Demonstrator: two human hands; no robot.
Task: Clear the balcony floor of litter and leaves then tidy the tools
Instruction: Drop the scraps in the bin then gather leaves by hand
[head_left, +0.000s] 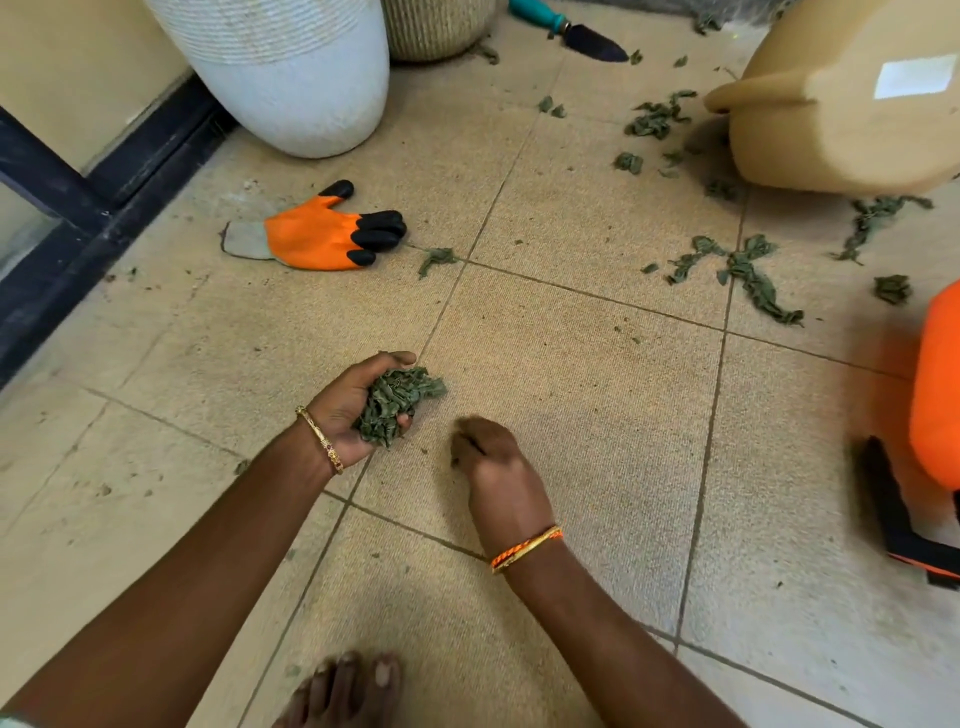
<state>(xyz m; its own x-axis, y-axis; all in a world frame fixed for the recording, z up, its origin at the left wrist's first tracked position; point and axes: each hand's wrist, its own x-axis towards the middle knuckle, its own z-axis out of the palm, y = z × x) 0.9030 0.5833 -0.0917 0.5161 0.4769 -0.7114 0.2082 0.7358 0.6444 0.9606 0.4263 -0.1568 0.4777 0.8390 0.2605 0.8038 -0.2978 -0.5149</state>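
I keep my left hand (358, 410) cupped round its wad of dry, crinkled leaves (397, 402) and pick with my right hand (493, 462), whose fingers (462, 441) curl down on the rough tile floor (571, 415); whether they pinch a crumb I cannot tell. More leaves (748, 275) lie well apart, beyond the rubbery orange glove (322, 234).

No readable text, blank white label on tan bin (852, 104)

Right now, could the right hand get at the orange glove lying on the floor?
Probably yes: the right hand has bare tile between it and the orange glove, though the leaf-filled left hand sits near that path.
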